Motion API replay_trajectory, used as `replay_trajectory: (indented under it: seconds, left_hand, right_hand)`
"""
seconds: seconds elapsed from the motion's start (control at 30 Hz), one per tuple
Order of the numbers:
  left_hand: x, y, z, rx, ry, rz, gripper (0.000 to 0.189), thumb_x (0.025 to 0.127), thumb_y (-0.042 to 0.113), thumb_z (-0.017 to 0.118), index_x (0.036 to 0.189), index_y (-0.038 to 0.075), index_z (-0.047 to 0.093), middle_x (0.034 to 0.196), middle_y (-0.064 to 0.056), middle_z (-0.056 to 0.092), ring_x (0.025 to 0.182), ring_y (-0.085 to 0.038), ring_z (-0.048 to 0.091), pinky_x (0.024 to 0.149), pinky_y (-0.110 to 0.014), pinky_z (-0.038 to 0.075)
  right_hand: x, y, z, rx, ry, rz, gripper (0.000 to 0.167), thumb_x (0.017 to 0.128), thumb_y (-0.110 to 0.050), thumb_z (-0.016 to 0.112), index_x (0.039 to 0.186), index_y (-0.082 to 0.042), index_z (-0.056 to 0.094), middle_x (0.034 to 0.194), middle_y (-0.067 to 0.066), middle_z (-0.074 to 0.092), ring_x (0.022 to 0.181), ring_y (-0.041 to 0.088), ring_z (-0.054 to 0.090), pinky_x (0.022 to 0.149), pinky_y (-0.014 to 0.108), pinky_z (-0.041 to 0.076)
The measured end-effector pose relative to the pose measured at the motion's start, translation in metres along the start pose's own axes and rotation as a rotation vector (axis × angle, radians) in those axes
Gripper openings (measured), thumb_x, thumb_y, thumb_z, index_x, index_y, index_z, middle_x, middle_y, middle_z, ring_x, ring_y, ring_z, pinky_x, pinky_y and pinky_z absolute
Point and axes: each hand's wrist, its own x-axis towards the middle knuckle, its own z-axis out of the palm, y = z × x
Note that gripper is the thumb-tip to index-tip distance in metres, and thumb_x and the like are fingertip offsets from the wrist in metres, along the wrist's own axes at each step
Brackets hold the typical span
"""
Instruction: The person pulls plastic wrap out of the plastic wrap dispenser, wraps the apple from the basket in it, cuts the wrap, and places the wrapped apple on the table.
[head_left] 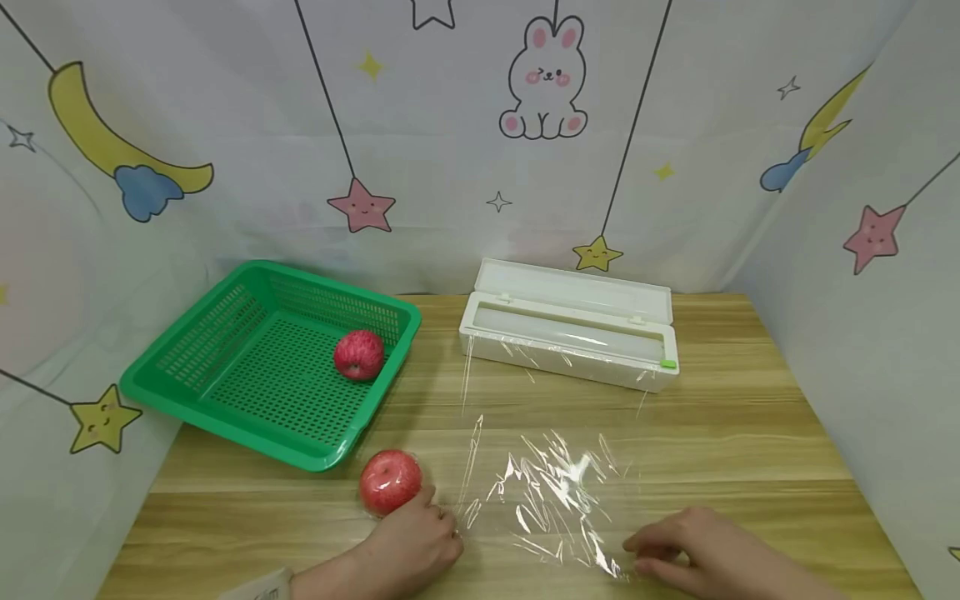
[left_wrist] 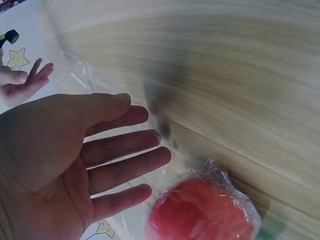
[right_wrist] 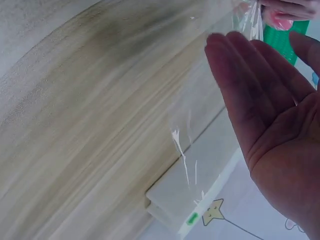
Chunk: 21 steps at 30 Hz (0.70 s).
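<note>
A clear sheet of cling film (head_left: 555,483) stretches over the table from the white cling film box (head_left: 570,342). My left hand (head_left: 416,537) is by the film's left edge, its fingers straight and apart in the left wrist view, holding nothing. Just beyond its knuckles lies an apple (head_left: 390,482) wrapped in film, its bunched wrap (left_wrist: 215,172) showing close to my fingertips. At the film's lower right corner is my right hand (head_left: 693,550). Its fingers (right_wrist: 250,75) are extended in the right wrist view, with nothing gripped in the palm.
A green plastic basket (head_left: 258,442) stands at the left with one bare red apple (head_left: 359,356) inside. The box's lid (head_left: 573,287) is raised at the back, and a green slider (head_left: 668,364) sits at its right end. Patterned white cloth (head_left: 450,150) walls in the table.
</note>
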Motion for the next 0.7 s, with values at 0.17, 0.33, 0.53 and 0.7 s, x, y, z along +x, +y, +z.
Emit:
replay_trajectory:
  seconds: [0.17, 0.33, 0.53, 0.7]
  left_hand:
    - [-0.007, 0.001, -0.003, 0.017, 0.029, -0.008, 0.021, 0.082, 0.031, 0.080, 0.065, 0.030, 0.066, 0.069, 0.008, 0.064, 0.066, -0.009, 0.059, 0.075, -0.033, 0.047]
    - [-0.010, 0.000, -0.005, 0.031, 0.056, 0.001, 0.021, 0.079, 0.028, 0.076, 0.064, 0.025, 0.061, 0.063, 0.005, 0.057, 0.060, -0.010, 0.056, 0.076, -0.032, 0.050]
    - [-0.014, -0.004, -0.007, 0.008, 0.152, 0.012, 0.012, 0.076, 0.028, 0.076, 0.070, 0.023, 0.066, 0.067, 0.006, 0.057, 0.063, -0.009, 0.057, 0.075, -0.029, 0.050]
    - [-0.021, -0.010, -0.008, -0.056, 0.182, 0.009, 0.010, 0.076, 0.027, 0.080, 0.079, 0.024, 0.071, 0.075, 0.008, 0.062, 0.071, -0.007, 0.057, 0.072, -0.023, 0.048]
  right_hand:
    - [0.001, -0.002, -0.001, 0.106, -0.056, 0.055, 0.018, 0.106, -0.025, 0.070, 0.117, -0.015, 0.081, 0.105, -0.017, 0.077, 0.085, -0.010, 0.061, 0.067, 0.019, 0.056]
    - [0.005, 0.003, 0.000, 0.127, -0.029, 0.035, 0.013, 0.106, -0.020, 0.070, 0.115, -0.017, 0.079, 0.103, -0.017, 0.075, 0.086, -0.009, 0.062, 0.068, 0.017, 0.055]
    - [0.013, 0.012, 0.003, 0.124, 0.052, -0.008, 0.012, 0.103, -0.014, 0.072, 0.114, -0.011, 0.077, 0.095, -0.015, 0.077, 0.084, -0.008, 0.066, 0.067, 0.013, 0.054]
    - [0.017, 0.017, 0.004, 0.118, 0.049, -0.005, 0.012, 0.103, -0.014, 0.072, 0.113, -0.013, 0.078, 0.096, -0.015, 0.077, 0.085, -0.008, 0.066, 0.068, 0.014, 0.054]
